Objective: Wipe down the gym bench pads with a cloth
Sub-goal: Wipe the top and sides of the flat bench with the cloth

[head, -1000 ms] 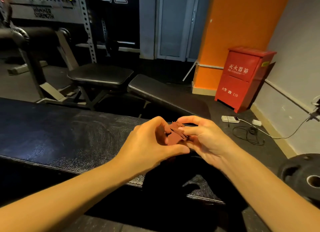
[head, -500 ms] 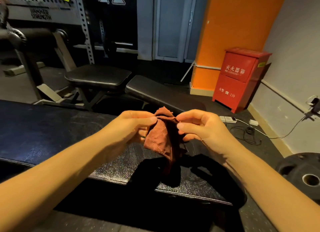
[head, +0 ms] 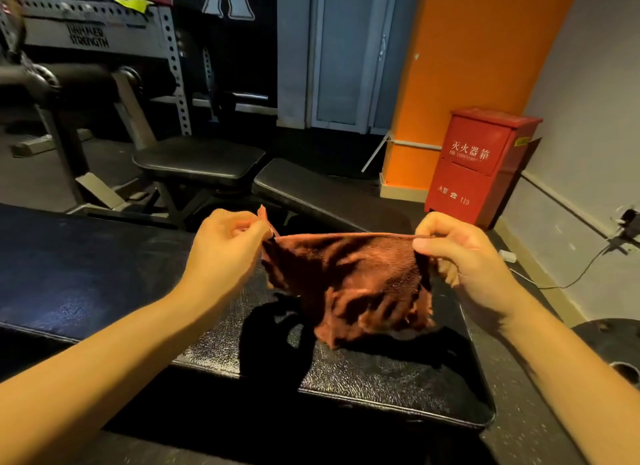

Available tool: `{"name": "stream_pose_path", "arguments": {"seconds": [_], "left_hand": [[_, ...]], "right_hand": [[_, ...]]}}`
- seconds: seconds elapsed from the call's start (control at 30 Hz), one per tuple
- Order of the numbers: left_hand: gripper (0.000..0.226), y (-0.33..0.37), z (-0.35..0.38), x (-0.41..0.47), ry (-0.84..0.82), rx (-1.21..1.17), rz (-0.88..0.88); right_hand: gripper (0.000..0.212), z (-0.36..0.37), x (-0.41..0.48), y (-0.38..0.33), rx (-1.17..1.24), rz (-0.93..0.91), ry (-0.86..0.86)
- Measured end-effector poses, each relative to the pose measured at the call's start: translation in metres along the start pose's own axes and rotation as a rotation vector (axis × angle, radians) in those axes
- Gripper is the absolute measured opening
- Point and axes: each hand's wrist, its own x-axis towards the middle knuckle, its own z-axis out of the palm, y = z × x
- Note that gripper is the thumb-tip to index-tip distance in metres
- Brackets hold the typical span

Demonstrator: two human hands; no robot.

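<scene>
Two: left hand (head: 225,253), right hand (head: 464,260) pinch cloth (head: 349,277) | spread, earlier bunched | over bench pad (head: 86,274)

That cloth (head: 349,281) is looking rusty brown, desk (head: 104,274) is showing black with a pebbly grain, far-right box (head: 478,173) is looking red, wall (head: 478,66) orange.

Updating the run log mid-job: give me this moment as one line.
phase: pre-wipe | left hand: pinches cloth corner | right hand: pinches other corner | cloth: held spread over bench pad | wipe: not yet started
</scene>
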Motion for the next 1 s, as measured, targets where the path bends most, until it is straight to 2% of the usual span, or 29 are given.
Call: {"name": "stream_pose_path", "arguments": {"seconds": [0.1,0.2,0.23,0.3,0.37,0.4,0.47,0.5,0.57,0.63,0.7,0.77,0.87,0.93,1.0], "left_hand": [[0.028,0.01,-0.002,-0.006,-0.018,-0.065,0.087],[0.033,0.02,-0.001,-0.017,-0.113,-0.182,0.115],[0.038,0.022,0.002,-0.021,-0.147,-0.188,0.085],[0.037,0.017,0.012,-0.027,-0.255,-0.182,-0.085],[0.029,0.005,0.026,-0.035,-0.395,-0.064,-0.278],[0.024,-0.003,0.03,-0.038,-0.476,0.062,-0.315],[0.016,-0.017,0.031,-0.04,-0.585,0.373,-0.26],[0.017,-0.021,0.028,-0.041,-0.6,0.512,-0.208],[0.018,-0.026,0.018,-0.041,-0.594,0.659,-0.134],[0.02,-0.034,0.009,-0.042,-0.613,0.745,-0.045],[0.033,-0.051,0.005,-0.04,-0.61,0.851,0.087],[0.047,-0.067,0.0,-0.039,-0.563,0.91,0.142],[0.056,-0.083,-0.01,-0.036,-0.448,0.95,0.117],[0.075,-0.091,-0.017,-0.032,-0.407,0.977,0.089],[0.089,-0.098,-0.024,-0.026,-0.438,0.994,0.057]], "right_hand": [[0.021,-0.007,-0.006,-0.008,0.05,0.019,0.0],[0.019,-0.017,-0.002,-0.014,-0.002,-0.004,0.135],[0.018,-0.021,0.002,-0.014,-0.032,-0.005,0.214],[0.014,-0.027,0.011,-0.006,-0.194,-0.002,0.374],[0.007,-0.028,0.013,0.015,-0.575,0.051,0.475],[0.013,-0.022,0.01,0.027,-0.793,0.083,0.449],[0.025,0.002,-0.01,0.051,-1.049,0.143,0.231],[0.033,0.019,-0.023,0.06,-1.098,0.214,0.082],[0.068,0.048,-0.047,0.078,-1.184,0.43,-0.232],[0.094,0.06,-0.056,0.097,-1.247,0.584,-0.332],[0.098,0.061,-0.046,0.114,-1.284,0.612,-0.272],[0.096,0.077,-0.022,0.126,-1.272,0.585,-0.21],[0.085,0.13,0.015,0.133,-1.207,0.355,-0.298],[0.077,0.149,0.027,0.136,-1.183,0.193,-0.405],[0.071,0.125,0.029,0.143,-1.188,0.178,-0.376]]}}
